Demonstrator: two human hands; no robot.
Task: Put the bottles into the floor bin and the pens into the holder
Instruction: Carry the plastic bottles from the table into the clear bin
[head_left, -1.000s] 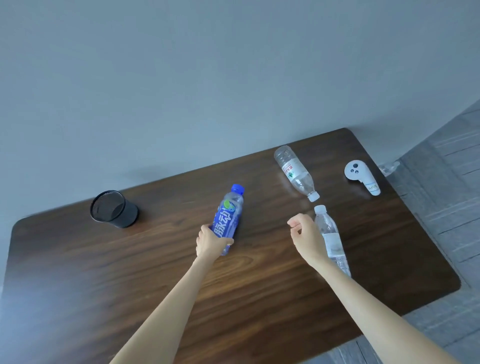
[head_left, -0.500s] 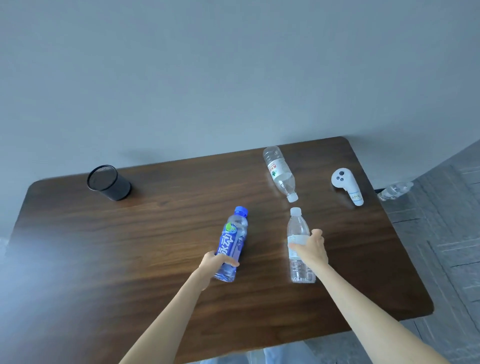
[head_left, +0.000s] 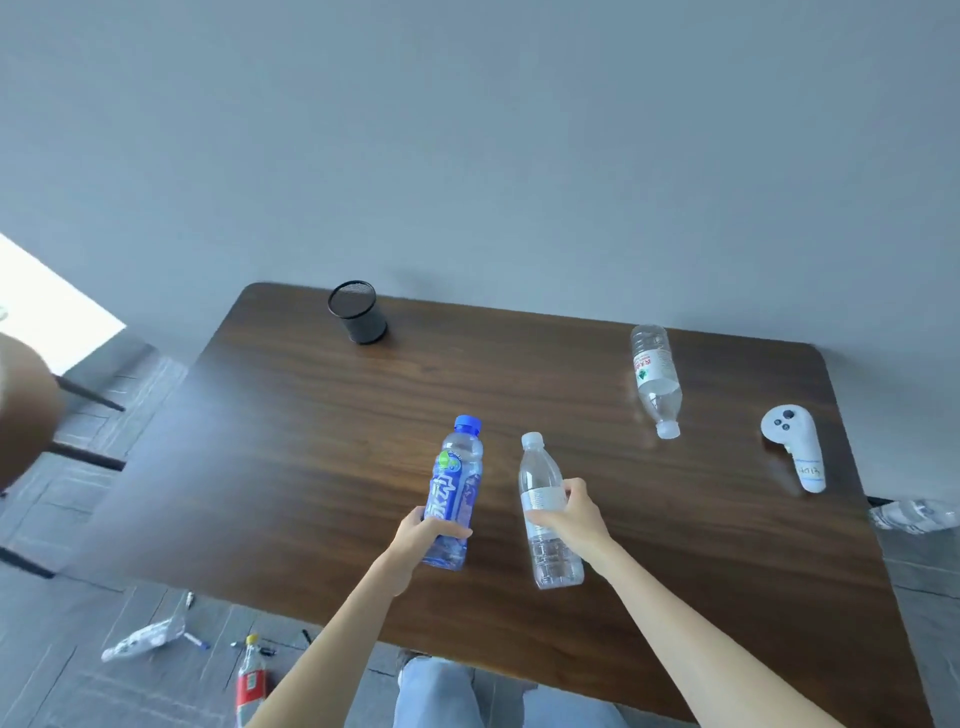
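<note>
The left hand (head_left: 422, 532) curls its fingers (head_left: 453, 531) round the blue bottle (head_left: 454, 483). The right hand (head_left: 571, 517) holds the clear bottle (head_left: 540, 470). Both seem held up over the worktop (head_left: 311, 467), likely for carrying to the bin, which is not seen.

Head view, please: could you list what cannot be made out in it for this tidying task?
All in the head view:
Floor bin: nowhere in frame.
Holder inside: too dark, hidden by its mesh wall.
Floor bottle at right: cut off by the table and frame edge.
Pens on the floor: too small and blurred to count.
Brown object at left: blurred, cut by the edge.
</note>
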